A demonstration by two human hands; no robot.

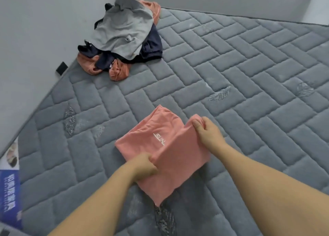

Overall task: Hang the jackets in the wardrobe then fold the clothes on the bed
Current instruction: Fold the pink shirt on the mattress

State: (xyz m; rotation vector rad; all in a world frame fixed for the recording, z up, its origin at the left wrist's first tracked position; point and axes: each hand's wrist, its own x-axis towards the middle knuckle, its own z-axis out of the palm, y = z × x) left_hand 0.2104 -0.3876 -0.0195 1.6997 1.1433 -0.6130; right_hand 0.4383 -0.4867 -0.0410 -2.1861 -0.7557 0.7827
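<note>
1. Left hand (145,165) pinches the near-left edge of the pink garment (163,152), fingers curled over the cloth, thumb underneath as far as I can tell.
2. Right hand (207,130) grips the far-right corner of the same garment, fingers closed on a small bunched tab of fabric.
3. Garment lies on the bed (249,75), toward its near-left part, partly folded; a raised crease runs between the two hands.
4. Step in hand, by my reading: carrying one half over the other. Done well, both hands move together at equal height, edges laid flush, then the crease pressed flat before letting go.
5. Look of the thing: salmon pink, thin knit, smooth, a small white logo near the middle; near corner hangs to a point.
6. Pile of unfolded clothes (122,36) sits at the bed's far-left corner, well apart: grey piece on top, dark navy and more pink beneath. Folding looks far from finished.
</note>
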